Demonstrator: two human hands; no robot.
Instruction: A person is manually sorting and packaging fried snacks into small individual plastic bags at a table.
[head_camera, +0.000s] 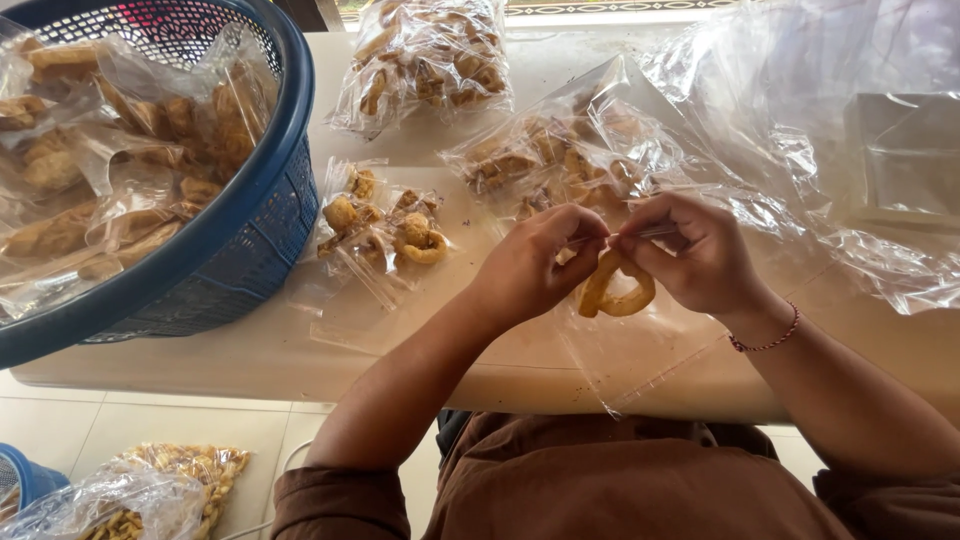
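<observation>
**Two hands pinch a small bag shut over a ring snack**

Brown sleeves fill the near edge, and just beyond them both hands meet over the pale table (250, 355). Left hand (535, 265) and right hand (700, 250) each have their fingers pressed together on the top edge of a small clear bag (640, 340), which hangs down between them toward the near table edge. Inside it sits a golden ring-shaped snack (615, 290), just below the fingertips. A red thread bracelet (765, 335) circles the right wrist.

Judging from the spread, a good share of the packing is done: filled small bags (385, 230) lie left of the hands, more filled bags (560, 160) lie just beyond them, and a larger full bag (425, 60) rests at the far edge. A blue basket (255, 230) at the left holds many more packed bags. This bag's mouth looks not yet sealed.

Loose clear plastic (830, 150) crowds the right side, close to the right hand. On the floor, near left, lie further snack bags (150, 490).
</observation>
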